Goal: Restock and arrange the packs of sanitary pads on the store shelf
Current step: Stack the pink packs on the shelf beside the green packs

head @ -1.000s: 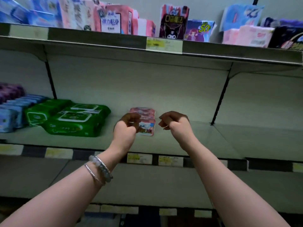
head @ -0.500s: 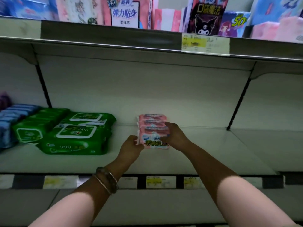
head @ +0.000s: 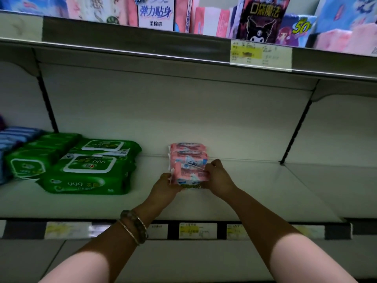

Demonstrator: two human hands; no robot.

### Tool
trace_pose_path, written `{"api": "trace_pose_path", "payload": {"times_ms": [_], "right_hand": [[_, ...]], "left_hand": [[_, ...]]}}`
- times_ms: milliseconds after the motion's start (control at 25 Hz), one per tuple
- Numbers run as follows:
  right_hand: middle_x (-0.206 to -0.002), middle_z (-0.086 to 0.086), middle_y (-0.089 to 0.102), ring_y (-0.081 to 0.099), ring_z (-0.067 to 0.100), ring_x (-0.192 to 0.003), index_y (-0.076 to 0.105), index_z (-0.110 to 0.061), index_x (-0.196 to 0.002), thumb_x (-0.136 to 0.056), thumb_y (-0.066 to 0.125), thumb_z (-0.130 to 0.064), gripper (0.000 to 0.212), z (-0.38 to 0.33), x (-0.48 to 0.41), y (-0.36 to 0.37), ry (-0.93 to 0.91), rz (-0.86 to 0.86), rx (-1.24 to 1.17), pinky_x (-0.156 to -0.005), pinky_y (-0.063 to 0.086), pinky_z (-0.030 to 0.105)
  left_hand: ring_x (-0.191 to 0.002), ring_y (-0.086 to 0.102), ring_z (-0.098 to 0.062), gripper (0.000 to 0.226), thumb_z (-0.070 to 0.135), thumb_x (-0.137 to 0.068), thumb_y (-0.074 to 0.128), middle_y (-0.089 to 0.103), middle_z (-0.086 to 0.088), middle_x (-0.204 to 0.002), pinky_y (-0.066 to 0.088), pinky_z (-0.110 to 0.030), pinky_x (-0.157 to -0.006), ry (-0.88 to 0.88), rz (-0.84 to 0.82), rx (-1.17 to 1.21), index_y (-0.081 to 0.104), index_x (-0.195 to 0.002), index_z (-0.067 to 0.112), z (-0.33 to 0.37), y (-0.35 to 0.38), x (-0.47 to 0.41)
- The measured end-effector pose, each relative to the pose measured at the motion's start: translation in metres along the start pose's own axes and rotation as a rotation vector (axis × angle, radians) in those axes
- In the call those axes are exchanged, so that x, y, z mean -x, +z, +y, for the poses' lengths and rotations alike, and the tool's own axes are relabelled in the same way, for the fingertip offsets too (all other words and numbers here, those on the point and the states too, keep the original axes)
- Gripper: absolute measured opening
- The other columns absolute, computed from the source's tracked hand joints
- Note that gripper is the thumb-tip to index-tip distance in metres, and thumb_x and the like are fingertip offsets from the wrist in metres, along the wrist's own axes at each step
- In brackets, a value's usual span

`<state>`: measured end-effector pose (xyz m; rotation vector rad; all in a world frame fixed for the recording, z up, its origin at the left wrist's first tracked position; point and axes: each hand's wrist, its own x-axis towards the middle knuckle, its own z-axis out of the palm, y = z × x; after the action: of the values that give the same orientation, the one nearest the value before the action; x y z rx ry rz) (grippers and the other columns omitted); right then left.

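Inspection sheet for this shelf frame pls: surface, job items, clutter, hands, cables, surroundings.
Surface: pale middle shelf, dimly lit.
Job's things: pink pad packs in a short row running to the back wall; front pink pack held at both sides.
Clutter: green wipes packs grouped at left; blue packs far left.
Grippers: left hand and right hand both grip the front pink pack; bracelets on left wrist.
Cables: nothing seen.
Surroundings: upper shelf packs standing upright; price labels along the shelf edge.
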<state>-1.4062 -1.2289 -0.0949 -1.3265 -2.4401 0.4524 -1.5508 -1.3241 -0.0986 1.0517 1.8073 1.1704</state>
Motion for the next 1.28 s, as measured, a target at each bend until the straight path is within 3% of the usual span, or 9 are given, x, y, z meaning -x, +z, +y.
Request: {"api": "trace_pose_path", "payload": {"times_ms": [160, 320, 440, 560, 720, 840, 920, 1080, 1280], "right_hand": [[-0.088, 0.004, 0.041, 0.048, 0.022, -0.085, 0.061, 0.002, -0.104, -0.077, 0.072, -0.011, 0.032, -0.001, 0.02, -0.019, -0.043, 0.095, -0.094, -0.059, 0.032, 0.012], [-0.084, 0.004, 0.045, 0.05, 0.019, -0.078, 0.062, -0.004, -0.088, -0.075, 0.075, -0.013, 0.02, -0.006, 0.053, -0.061, -0.033, 0.11, -0.338, -0.058, 0.035, 0.017], [-0.083, -0.001, 0.049, 0.055, 0.01, -0.065, 0.061, -0.005, -0.084, -0.077, 0.074, -0.009, 0.016, -0.007, 0.092, -0.093, -0.071, 0.061, -0.525, -0.049, 0.04, 0.008], [-0.081, -0.001, 0.061, 0.057, 0.01, -0.064, 0.063, -0.011, -0.088, -0.083, 0.067, -0.009, 0.007, 0.006, 0.136, -0.114, -0.117, 0.039, -0.72, -0.051, 0.043, 0.015], [-0.091, 0.003, 0.064, 0.052, 0.013, -0.075, 0.062, -0.015, -0.113, -0.089, 0.059, -0.027, 0.026, 0.037, 0.183, -0.12, -0.121, -0.036, -0.816, -0.058, 0.04, 0.02], [-0.081, 0.005, 0.063, 0.051, 0.019, -0.073, 0.067, -0.014, -0.099, -0.077, 0.068, -0.039, 0.033, 0.053, 0.218, -0.111, -0.056, -0.167, -0.916, -0.067, 0.041, 0.028], [-0.073, 0.004, 0.062, 0.052, 0.018, -0.067, 0.068, -0.011, -0.091, -0.07, 0.065, -0.037, 0.034, 0.057, 0.236, -0.102, -0.053, -0.189, -0.995, -0.063, 0.043, 0.026], [-0.075, 0.008, 0.062, 0.054, 0.017, -0.065, 0.066, 0.005, -0.099, -0.068, 0.064, -0.034, 0.049, 0.058, 0.254, -0.092, -0.055, -0.167, -0.978, -0.06, 0.043, 0.026], [-0.071, 0.005, 0.06, 0.052, 0.014, -0.062, 0.064, 0.009, -0.101, -0.083, 0.066, -0.028, 0.041, 0.048, 0.258, -0.06, 0.001, -0.206, -0.917, -0.058, 0.039, 0.027]], "left_hand": [[-0.116, 0.047, -0.022, 0.068, 0.009, -0.085, 0.065, 0.043, -0.017, -0.137, 0.037, -0.02, -0.08, 0.024, 0.054, 0.031, 0.027, -0.141, 0.004, 0.005, 0.001, 0.023], [-0.116, 0.053, -0.024, 0.087, 0.035, -0.074, 0.076, 0.045, -0.009, -0.136, 0.041, -0.033, -0.099, 0.146, 0.167, 0.102, 0.027, -0.143, 0.017, 0.012, 0.002, 0.054], [-0.095, 0.063, -0.02, 0.053, 0.028, -0.078, 0.072, 0.061, -0.007, -0.12, 0.052, -0.033, -0.084, 0.272, 0.095, 0.286, 0.048, -0.125, 0.019, 0.025, 0.017, 0.085], [-0.078, 0.062, -0.014, 0.019, 0.012, -0.085, 0.061, 0.068, -0.008, -0.097, 0.055, -0.02, -0.07, 0.308, 0.076, 0.549, 0.057, -0.103, 0.012, 0.037, 0.043, 0.13], [-0.068, 0.066, -0.007, 0.008, 0.007, -0.087, 0.056, 0.068, -0.002, -0.083, 0.055, -0.019, -0.065, 0.278, 0.056, 0.78, 0.054, -0.093, 0.011, 0.035, 0.076, 0.186], [-0.071, 0.067, -0.01, 0.02, 0.006, -0.08, 0.059, 0.067, -0.006, -0.089, 0.058, -0.023, -0.07, 0.23, 0.028, 0.835, 0.052, -0.099, 0.007, 0.024, 0.094, 0.222], [-0.073, 0.067, -0.011, 0.029, 0.007, -0.075, 0.062, 0.065, -0.008, -0.094, 0.056, -0.024, -0.073, 0.188, -0.007, 0.811, 0.05, -0.102, 0.008, 0.015, 0.098, 0.239], [-0.067, 0.066, -0.008, 0.045, 0.002, -0.062, 0.072, 0.067, -0.004, -0.086, 0.056, -0.02, -0.068, 0.098, -0.047, 0.693, 0.051, -0.1, 0.009, -0.005, 0.096, 0.263], [-0.061, 0.066, -0.009, 0.029, 0.015, -0.067, 0.067, 0.071, -0.001, -0.072, 0.057, -0.022, -0.066, 0.017, -0.063, 0.725, 0.053, -0.092, 0.01, -0.042, 0.078, 0.266]]}}
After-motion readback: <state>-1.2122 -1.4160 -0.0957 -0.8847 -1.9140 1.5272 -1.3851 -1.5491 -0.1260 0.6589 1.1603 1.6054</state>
